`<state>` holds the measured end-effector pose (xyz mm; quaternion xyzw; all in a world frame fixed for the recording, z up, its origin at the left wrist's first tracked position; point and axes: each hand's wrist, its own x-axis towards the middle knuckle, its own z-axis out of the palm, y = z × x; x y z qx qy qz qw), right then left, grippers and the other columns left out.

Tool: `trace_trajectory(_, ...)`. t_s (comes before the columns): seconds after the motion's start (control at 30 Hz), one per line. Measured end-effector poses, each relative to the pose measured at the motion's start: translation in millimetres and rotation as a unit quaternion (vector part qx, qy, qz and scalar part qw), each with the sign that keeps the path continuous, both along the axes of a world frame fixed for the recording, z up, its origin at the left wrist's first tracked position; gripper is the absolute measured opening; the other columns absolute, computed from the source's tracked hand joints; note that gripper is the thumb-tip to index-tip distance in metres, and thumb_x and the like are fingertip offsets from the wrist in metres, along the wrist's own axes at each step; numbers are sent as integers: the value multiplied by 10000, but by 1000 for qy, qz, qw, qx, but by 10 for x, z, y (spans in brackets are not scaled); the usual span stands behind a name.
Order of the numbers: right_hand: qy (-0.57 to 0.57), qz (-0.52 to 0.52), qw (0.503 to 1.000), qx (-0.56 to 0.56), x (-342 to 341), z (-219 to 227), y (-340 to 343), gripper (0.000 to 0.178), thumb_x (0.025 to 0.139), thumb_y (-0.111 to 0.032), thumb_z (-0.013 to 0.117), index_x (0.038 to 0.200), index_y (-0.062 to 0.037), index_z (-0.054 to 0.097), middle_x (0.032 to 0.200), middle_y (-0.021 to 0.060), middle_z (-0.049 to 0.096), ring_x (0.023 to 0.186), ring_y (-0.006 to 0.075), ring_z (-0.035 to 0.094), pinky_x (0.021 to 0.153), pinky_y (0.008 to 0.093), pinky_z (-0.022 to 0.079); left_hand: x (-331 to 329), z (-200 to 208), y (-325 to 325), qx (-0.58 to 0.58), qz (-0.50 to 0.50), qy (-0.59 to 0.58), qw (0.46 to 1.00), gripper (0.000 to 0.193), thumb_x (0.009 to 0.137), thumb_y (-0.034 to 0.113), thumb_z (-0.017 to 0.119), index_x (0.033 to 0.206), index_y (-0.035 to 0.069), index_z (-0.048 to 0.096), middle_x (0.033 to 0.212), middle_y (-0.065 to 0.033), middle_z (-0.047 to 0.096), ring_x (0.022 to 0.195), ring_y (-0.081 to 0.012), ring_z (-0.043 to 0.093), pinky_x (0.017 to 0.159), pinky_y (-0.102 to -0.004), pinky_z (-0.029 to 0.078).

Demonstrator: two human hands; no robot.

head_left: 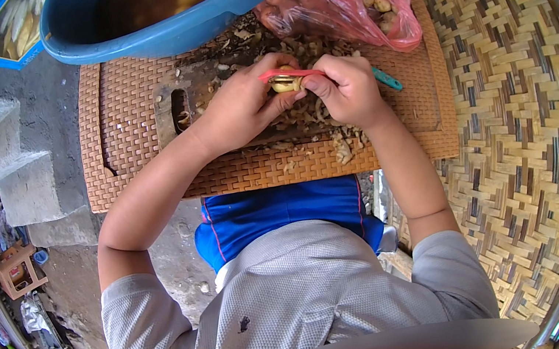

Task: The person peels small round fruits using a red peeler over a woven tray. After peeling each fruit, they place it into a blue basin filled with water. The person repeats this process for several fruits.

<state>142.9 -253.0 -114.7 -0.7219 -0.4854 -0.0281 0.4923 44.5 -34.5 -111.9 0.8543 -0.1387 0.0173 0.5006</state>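
Observation:
Over the wooden cutting board (165, 112), my left hand (238, 107) is closed around a small yellowish potato (285, 84). My right hand (352, 90) grips a red peeler (312, 72), whose slotted metal blade lies across the potato. Both hands meet at the potato, and the fingers partly cover it. Brown peelings (342, 148) are scattered over the board and along the table's near edge. Just right of my right hand lies a teal handle (387, 78); the rest of that tool is hidden.
A blue basin (173, 38) of murky water with peeled potatoes stands at the far side of the woven-top table (124, 101). Beside it sits a red plastic bag (340, 7) of potatoes. A woven bamboo surface (505, 97) lies right; concrete steps (12, 139) are left.

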Motion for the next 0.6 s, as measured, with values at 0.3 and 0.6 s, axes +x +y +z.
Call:
trace_trajectory(0.3,4,-3,1000,-12,-12,19,-3,361,1038,-296,783,844,-7,691,658,127,605,543,260,570,529,379,431,-2,-13,17,5,7,-12,1000,394,1063,207,734,1366,36,550,1127,-178,752,1017,-339,763,854,-417,585)
trace_trajectory(0.6,-3,2,1000,-18,-8,43,-9,354,1042,-286,776,839,-10,686,684,134,637,562,291,617,537,396,455,-16,-37,-11,63,7,-45,997,413,1050,268,755,1339,35,573,1125,-210,740,1022,-421,736,843,-461,579)
